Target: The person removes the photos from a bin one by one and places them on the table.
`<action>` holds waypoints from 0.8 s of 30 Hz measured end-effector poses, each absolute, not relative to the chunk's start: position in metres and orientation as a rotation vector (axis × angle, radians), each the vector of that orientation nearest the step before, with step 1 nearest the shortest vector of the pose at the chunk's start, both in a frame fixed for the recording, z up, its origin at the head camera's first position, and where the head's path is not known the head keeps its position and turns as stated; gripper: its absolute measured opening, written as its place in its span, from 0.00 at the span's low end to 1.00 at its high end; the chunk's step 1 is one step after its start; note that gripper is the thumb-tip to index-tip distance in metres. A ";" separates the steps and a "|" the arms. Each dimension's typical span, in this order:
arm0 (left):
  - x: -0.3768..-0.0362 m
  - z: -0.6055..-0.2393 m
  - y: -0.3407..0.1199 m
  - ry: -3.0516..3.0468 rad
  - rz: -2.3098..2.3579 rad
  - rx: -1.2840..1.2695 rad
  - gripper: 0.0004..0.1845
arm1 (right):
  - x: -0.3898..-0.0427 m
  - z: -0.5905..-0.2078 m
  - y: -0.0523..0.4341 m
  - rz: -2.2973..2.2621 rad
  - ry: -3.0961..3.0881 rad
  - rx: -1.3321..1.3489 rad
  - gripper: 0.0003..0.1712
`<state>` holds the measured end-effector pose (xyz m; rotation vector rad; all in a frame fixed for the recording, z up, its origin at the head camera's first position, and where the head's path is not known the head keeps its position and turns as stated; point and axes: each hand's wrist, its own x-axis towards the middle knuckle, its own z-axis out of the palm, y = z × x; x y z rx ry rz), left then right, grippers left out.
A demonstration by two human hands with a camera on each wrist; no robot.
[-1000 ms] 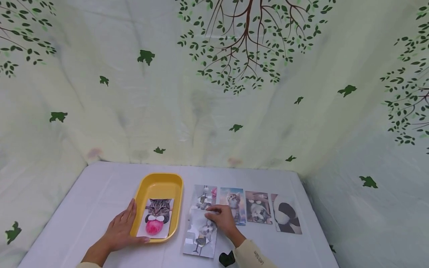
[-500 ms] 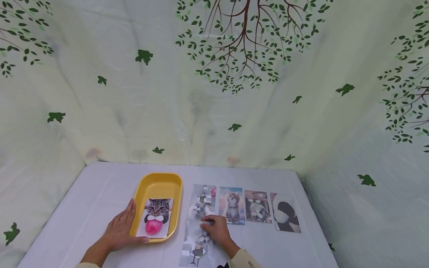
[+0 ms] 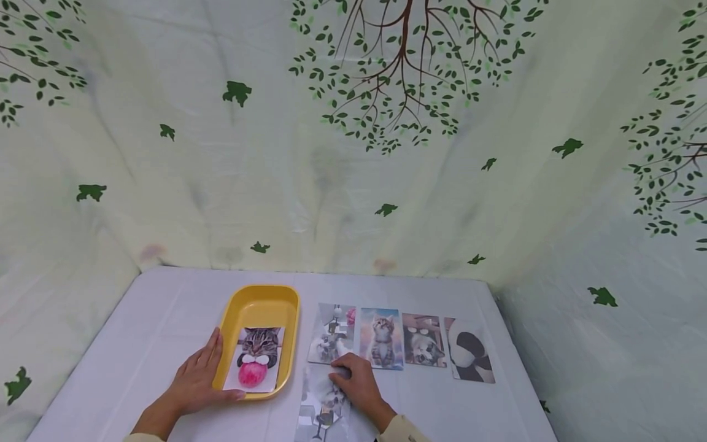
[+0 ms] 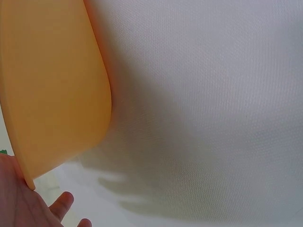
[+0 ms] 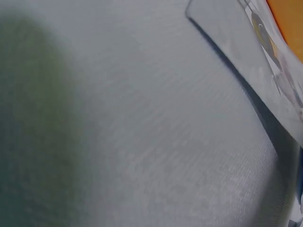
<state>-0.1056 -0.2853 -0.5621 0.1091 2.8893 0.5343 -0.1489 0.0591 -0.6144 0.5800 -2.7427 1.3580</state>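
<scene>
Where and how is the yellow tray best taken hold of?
I would grip the yellow tray by its left rim, coming from the left: its wall flares outward to a rim above the table, and cards lie to its right.

A pale card (image 5: pixel 258 61) with a picture on it slants across the top right, a dark shadow (image 5: pixel 273 125) beside its edge on the white cloth (image 5: pixel 165 118). An orange thing (image 5: pixel 289 19) peeks in at the corner. Left, a green blur (image 5: pixel 33 118), too fuzzy to tell.
</scene>
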 end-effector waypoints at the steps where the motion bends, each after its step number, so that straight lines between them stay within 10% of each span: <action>1: -0.106 -0.562 -0.286 2.893 0.534 0.111 0.76 | -0.149 -0.614 0.059 1.338 -2.740 0.595 0.10; 24: -0.107 -0.562 -0.285 2.844 0.540 0.079 0.76 | -0.167 -0.588 0.020 1.423 -2.538 0.782 0.08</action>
